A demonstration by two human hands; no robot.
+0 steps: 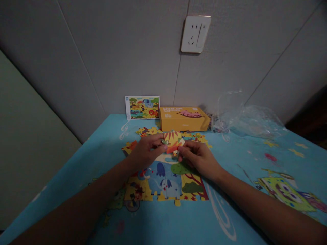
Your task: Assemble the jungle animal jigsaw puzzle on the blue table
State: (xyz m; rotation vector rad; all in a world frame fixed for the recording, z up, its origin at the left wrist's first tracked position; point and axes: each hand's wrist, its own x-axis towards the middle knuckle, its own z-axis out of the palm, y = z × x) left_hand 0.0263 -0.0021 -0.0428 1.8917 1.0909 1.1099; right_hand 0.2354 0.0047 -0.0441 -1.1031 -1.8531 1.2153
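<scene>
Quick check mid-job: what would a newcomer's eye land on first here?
Probably the bright yellow-and-orange bit of puzzle at the centre, held between the left hand and the right hand. Just below it, blue elephants stand out on the partly built puzzle on the blue tablecloth. Behind, the yellow box sits by the wall, right of the picture card.

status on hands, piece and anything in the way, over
Left hand and right hand both gripping puzzle piece. Partly joined puzzle below. Hands hide some of it from view.
</scene>
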